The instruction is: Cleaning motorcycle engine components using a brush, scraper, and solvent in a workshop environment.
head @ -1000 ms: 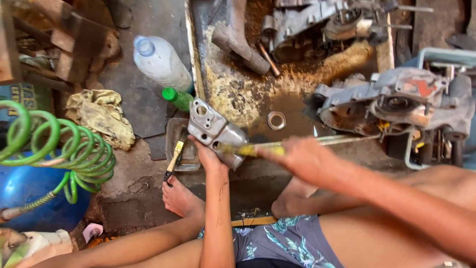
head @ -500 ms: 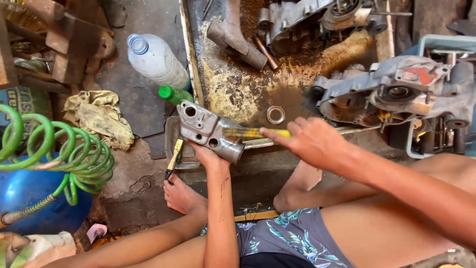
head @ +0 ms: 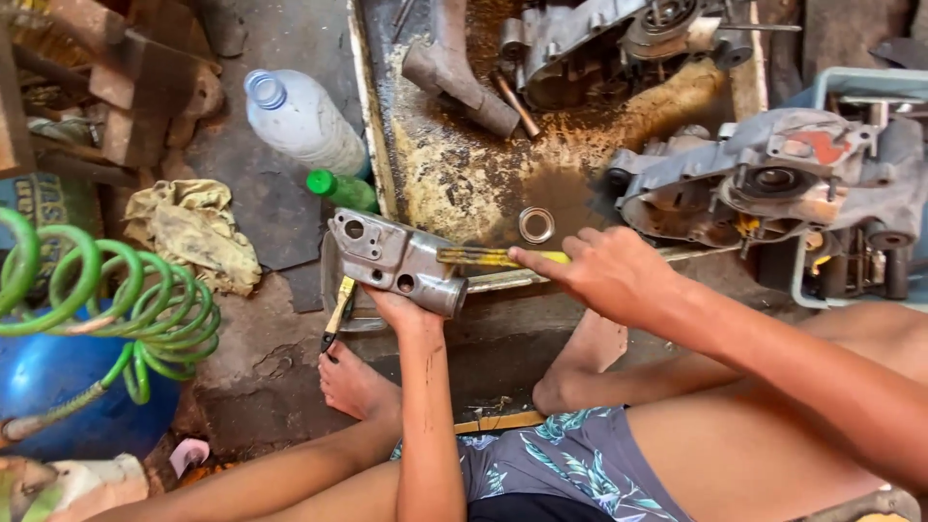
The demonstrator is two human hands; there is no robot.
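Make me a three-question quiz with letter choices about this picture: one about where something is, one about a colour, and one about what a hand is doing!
1. Where is the metal ring?
A. in the rusty tray
B. on the rag
C. on the blue tank

2. What colour is the coiled hose?
A. red
B. green
C. black

3. What does the left hand do?
A. hangs empty
B. holds up the grey metal part
C. grips the clear bottle

Answers: 1 A, the ring lies on the tray floor. 2 B, its loops are green. 3 B, the part rests on that hand.
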